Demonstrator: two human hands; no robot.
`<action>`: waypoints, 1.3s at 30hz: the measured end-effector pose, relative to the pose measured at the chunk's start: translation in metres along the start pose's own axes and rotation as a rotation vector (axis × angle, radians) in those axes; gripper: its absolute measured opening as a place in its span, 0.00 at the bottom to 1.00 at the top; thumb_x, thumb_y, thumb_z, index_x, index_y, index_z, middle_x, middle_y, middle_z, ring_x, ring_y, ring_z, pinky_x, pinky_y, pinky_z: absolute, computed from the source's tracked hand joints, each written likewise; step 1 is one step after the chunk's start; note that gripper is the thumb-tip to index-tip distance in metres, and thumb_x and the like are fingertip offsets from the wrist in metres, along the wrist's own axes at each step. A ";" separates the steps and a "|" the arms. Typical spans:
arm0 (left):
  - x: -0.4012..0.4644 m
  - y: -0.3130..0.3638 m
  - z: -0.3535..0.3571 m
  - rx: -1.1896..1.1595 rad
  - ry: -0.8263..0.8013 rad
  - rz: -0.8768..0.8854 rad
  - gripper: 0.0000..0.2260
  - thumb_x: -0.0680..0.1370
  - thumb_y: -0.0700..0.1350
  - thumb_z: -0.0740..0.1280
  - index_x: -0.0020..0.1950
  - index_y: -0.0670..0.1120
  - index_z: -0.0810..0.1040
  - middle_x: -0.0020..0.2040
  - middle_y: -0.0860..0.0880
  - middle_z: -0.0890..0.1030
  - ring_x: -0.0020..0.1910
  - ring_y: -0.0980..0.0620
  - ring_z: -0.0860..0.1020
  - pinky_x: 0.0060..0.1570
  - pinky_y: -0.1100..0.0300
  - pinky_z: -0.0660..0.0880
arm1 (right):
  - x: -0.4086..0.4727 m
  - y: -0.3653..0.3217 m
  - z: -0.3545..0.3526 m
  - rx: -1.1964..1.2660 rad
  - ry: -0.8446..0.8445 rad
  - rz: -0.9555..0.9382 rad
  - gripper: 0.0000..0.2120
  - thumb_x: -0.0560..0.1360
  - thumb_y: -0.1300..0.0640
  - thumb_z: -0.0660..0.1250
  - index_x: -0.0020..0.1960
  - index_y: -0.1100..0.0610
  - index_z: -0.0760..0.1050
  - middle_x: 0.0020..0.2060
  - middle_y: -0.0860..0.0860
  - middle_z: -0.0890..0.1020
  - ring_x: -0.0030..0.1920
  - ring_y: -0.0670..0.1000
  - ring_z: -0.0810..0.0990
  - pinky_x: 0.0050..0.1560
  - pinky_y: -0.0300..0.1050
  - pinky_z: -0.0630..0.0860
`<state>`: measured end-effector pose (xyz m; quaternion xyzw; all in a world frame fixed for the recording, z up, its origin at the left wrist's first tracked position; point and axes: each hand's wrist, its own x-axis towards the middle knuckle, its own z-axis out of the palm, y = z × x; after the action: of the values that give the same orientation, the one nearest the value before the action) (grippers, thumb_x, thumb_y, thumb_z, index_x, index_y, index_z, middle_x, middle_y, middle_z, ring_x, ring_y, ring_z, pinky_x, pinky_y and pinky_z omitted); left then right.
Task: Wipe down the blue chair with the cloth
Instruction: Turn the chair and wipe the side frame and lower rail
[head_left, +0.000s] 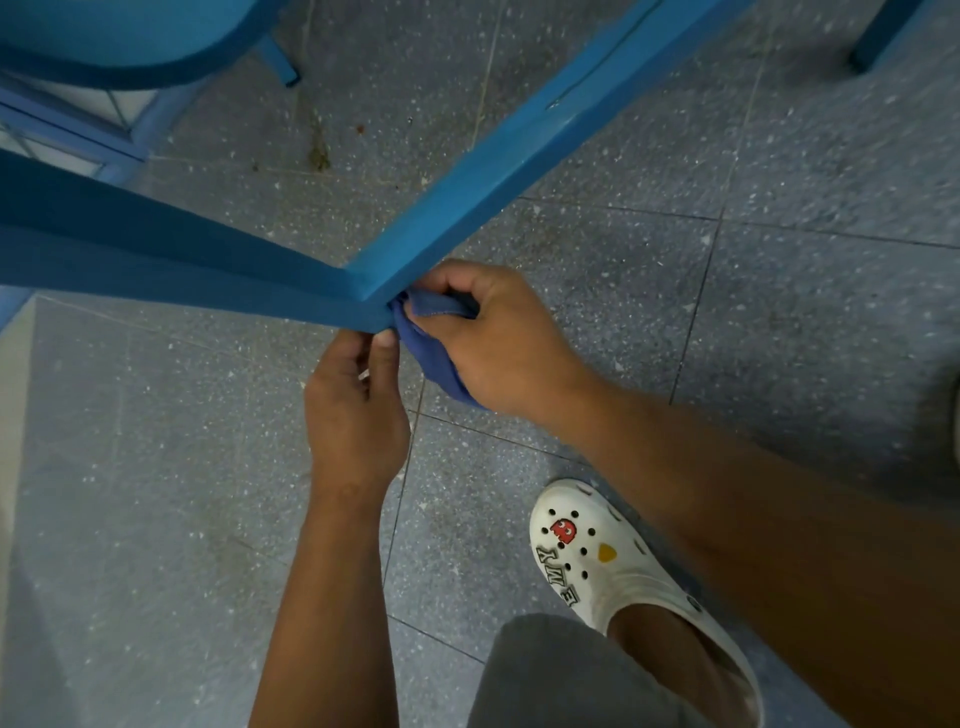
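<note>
From the head view, the blue chair (498, 156) is seen tipped over the floor; its corner is pinched by the left hand (358, 410), while the cloth (431, 338) is clamped there by the right hand (498, 338). Frame-wiping seems underway; a stroke along the rail is likely called for next.

The white clog (631, 577) bears letter charms reading "E MY".

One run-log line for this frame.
right hand: presses cloth on blue chair frame corner | left hand: pinches same corner | floor: stained beyond
</note>
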<state>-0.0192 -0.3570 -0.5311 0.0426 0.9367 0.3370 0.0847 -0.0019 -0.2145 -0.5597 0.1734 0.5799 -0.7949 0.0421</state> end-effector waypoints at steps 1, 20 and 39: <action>0.000 -0.001 0.001 -0.015 -0.003 -0.008 0.12 0.86 0.47 0.59 0.61 0.46 0.80 0.44 0.60 0.80 0.42 0.65 0.77 0.42 0.76 0.69 | -0.003 -0.001 0.005 0.054 0.013 -0.016 0.05 0.80 0.60 0.68 0.52 0.55 0.83 0.46 0.52 0.86 0.50 0.51 0.85 0.55 0.49 0.82; 0.009 -0.037 0.036 -0.048 0.048 0.024 0.07 0.84 0.45 0.64 0.57 0.49 0.81 0.50 0.49 0.83 0.49 0.53 0.80 0.50 0.64 0.74 | 0.008 0.026 0.001 0.018 0.167 0.008 0.09 0.81 0.62 0.66 0.54 0.53 0.83 0.46 0.50 0.86 0.48 0.47 0.85 0.51 0.43 0.82; 0.009 -0.044 0.036 -0.134 0.002 -0.004 0.13 0.84 0.52 0.62 0.46 0.69 0.81 0.42 0.50 0.79 0.43 0.53 0.76 0.43 0.47 0.78 | 0.024 0.050 -0.007 -0.183 0.090 -0.049 0.11 0.78 0.66 0.68 0.56 0.58 0.85 0.44 0.48 0.88 0.44 0.49 0.85 0.44 0.48 0.81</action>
<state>-0.0222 -0.3673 -0.5871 0.0344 0.9123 0.3986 0.0869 -0.0094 -0.2207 -0.6147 0.1900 0.6553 -0.7309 0.0124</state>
